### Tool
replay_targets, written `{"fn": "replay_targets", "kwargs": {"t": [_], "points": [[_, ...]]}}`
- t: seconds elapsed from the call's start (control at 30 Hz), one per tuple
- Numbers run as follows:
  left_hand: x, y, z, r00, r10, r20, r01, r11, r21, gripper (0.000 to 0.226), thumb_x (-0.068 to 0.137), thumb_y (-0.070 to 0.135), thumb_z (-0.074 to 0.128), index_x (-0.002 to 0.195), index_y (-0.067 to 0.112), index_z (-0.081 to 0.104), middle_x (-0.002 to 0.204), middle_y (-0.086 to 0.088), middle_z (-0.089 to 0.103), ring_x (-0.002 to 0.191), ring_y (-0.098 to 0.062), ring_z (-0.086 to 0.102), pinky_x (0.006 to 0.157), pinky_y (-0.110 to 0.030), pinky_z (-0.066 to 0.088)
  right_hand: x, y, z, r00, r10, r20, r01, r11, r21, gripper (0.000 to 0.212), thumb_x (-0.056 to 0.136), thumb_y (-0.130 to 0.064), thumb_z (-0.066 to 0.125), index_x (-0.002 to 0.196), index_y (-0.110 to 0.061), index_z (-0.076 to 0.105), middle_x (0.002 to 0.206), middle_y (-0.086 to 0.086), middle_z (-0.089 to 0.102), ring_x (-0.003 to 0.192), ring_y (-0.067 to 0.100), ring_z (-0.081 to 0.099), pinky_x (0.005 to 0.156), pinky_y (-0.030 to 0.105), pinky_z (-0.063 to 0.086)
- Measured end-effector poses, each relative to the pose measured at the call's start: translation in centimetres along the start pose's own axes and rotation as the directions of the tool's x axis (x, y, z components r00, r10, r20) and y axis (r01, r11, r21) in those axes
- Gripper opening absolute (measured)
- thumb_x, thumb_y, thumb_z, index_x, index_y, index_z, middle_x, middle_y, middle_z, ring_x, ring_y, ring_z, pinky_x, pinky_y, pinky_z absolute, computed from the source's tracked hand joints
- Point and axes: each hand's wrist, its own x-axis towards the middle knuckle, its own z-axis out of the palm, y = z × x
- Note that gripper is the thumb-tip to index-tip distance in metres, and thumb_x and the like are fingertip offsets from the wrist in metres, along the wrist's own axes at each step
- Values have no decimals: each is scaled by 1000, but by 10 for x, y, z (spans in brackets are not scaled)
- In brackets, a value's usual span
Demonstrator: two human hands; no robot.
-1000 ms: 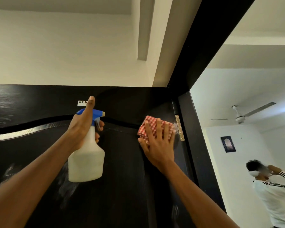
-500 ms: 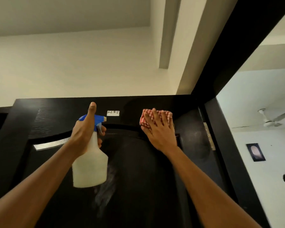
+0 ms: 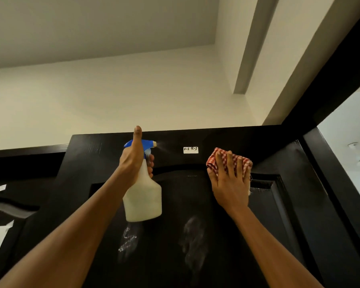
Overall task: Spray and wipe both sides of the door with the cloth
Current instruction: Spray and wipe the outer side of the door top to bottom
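The folded red-and-white checked cloth (image 3: 229, 163) sits flat against the top rail of the dark, almost black panelled wooden door (image 3: 289, 204), just below its upper edge, and the faint mist leaving the nozzle lands at about nine o'clock from it, near the small white paper label with handwritten letters (image 3: 191, 150). That is the relation the next stroke seems to turn on: the wet patch lies to the left of the cloth, so the wipe would have to travel leftward along the rail, whose long run is side to side. The right hand (image 3: 230, 183) is the nearer one; its fingers (image 3: 229, 161) lie straight and spread over the cloth, pressing it to the wood, arm reaching up and forward with the wrist bent back. The left hand (image 3: 133, 161) grips the neck of the translucent white plastic spray bottle with a blue trigger head (image 3: 142, 196), thumb stuck straight up at twelve o'clock, fingers curled round the trigger, the nozzle pointing right at three o'clock. Lower on the centre panel, towards six o'clock, two pale smears of spray (image 3: 192, 242) wait unwiped.
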Motion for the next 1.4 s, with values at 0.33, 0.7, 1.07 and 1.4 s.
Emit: {"fn": "replay_targets", "kwargs": {"t": [0.33,0.7,1.07,1.4], "points": [[25,-2,-47,996,-16,-88,15,1000,-12,85,89,84,29,92,5,60,67,-9,60,48,-18,56,47,-29,50,13,-57,3,994,101,52,-100,995,-24,73,97,-66,7,161,-31,-6,169,5,-7,155,35,-6,123,57,-6],[21,-12,-109,998,54,13,-55,996,77,79,93,78,29,95,8,65,75,-12,67,49,-20,58,50,-31,52,69,-112,4,983,168,69,-170,985,34,70,102,-65,16,162,-32,2,170,8,-5,154,37,-11,121,62,-8],[26,-14,-144,989,132,-65,-127,989,69,87,88,84,30,124,10,59,78,-16,66,51,-24,58,47,-32,52,91,-227,24,763,-594,256,613,790,8,66,99,-67,23,158,-45,5,170,-3,1,156,27,-3,124,53,-2],[24,-25,-185,990,127,-60,-121,987,102,83,89,81,31,97,4,63,74,-14,64,40,-18,56,43,-30,51,104,-49,-13,905,426,27,-426,905,-1,78,99,-69,17,162,-24,7,169,14,-1,154,39,-3,122,60,-6]]}}
